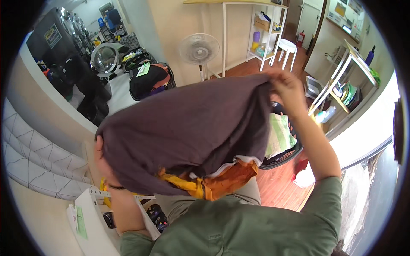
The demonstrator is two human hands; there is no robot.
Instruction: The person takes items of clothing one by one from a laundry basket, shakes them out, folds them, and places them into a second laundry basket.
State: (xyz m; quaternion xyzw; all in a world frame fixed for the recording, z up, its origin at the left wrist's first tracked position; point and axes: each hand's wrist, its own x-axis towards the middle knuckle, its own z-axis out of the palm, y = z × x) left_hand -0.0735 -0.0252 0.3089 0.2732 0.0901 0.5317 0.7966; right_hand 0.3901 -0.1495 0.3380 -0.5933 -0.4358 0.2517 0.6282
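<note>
A dark purplish-brown garment (183, 119) is stretched between my two hands in front of my body. Orange and yellow cloth (230, 179) with white edging shows along its lower edge; the garment's exact kind is unclear. My left hand (103, 160) grips the left end, most of its fingers hidden behind the fabric. At the upper right corner, my right hand (288, 87) pinches the cloth, slightly blurred. Partly covered by the garment, a dark laundry basket (284, 158) stands to the right with a green and white striped cloth (279, 134) in it.
Another black basket (171, 79) of clothes sits ahead left, near an open round washer door (105, 59). A standing fan (199, 50), a white stool (287, 48) and shelves (341, 81) lie beyond. A white perforated unit (92, 213) is close on my left.
</note>
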